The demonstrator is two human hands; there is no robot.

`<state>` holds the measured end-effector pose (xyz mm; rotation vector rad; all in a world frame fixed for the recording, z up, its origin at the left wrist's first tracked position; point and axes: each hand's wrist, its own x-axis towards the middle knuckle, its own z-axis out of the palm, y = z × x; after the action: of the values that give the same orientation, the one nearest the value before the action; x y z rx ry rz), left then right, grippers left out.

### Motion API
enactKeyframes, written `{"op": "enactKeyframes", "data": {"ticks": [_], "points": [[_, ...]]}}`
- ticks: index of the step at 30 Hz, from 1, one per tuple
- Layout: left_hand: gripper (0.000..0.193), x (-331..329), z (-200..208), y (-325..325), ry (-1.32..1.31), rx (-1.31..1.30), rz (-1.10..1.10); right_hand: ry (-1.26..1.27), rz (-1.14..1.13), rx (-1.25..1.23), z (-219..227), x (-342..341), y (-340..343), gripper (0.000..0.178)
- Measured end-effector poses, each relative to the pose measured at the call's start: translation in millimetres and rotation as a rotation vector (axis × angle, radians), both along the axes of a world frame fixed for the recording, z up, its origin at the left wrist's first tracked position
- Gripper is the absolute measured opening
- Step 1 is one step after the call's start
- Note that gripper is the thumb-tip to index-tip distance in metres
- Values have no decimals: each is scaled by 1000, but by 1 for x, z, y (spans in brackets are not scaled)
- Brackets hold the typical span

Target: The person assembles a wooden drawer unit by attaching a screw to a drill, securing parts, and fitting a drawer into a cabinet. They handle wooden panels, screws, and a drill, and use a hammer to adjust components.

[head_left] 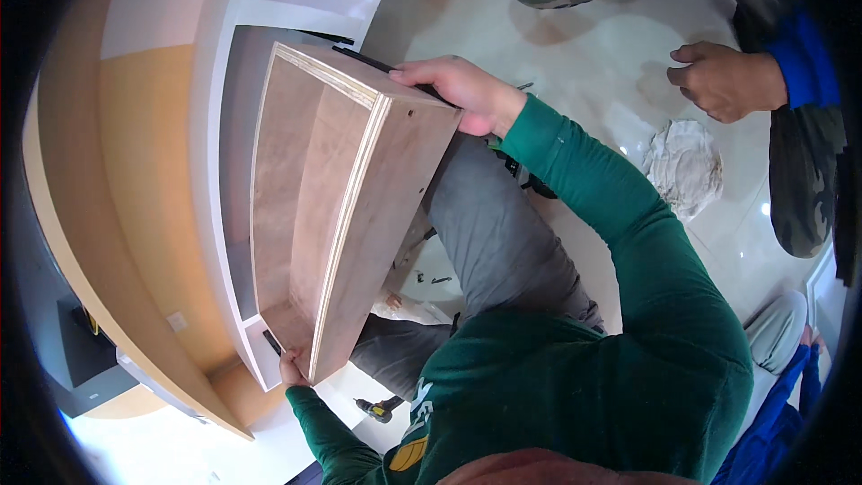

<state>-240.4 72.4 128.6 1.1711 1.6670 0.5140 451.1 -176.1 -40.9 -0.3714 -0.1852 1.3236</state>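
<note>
Both hands carry a plywood drawer box (382, 189), tilted, its open side facing left. My left hand (292, 368) is closed around its near lower corner. At the far end my right hand (462, 94) grips the upper edge, thumb on top, beside a black drawer runner (364, 59) along that side. The box stands in front of a white cabinet opening (235, 126) with a grey inside. Another black runner (272, 341) shows at the opening's near end. My fingers behind the box are partly hidden.
A cordless drill (379, 409) lies near my left arm. Small tools (440, 280) are on the floor by my legs, and a whitish cloth or bag (684, 169) lies right. A co-worker's hand (727, 81) is at upper right; another person in blue (777, 404) sits lower right. A wooden desk edge (108, 296) curves at left.
</note>
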Motion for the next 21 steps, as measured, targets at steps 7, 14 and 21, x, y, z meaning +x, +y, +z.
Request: {"op": "enactKeyframes", "data": {"ticks": [7,14,21], "points": [[46,-6,-7,10,36,-42,-7,-9,1,-21,-13,7,6,35],[57,6,-10,-1,45,-24,1,-6,62,-38,-23,14,17,38],[41,15,-10,-7,133,68,-22,10,69,-14,-21,15,24,36]]}}
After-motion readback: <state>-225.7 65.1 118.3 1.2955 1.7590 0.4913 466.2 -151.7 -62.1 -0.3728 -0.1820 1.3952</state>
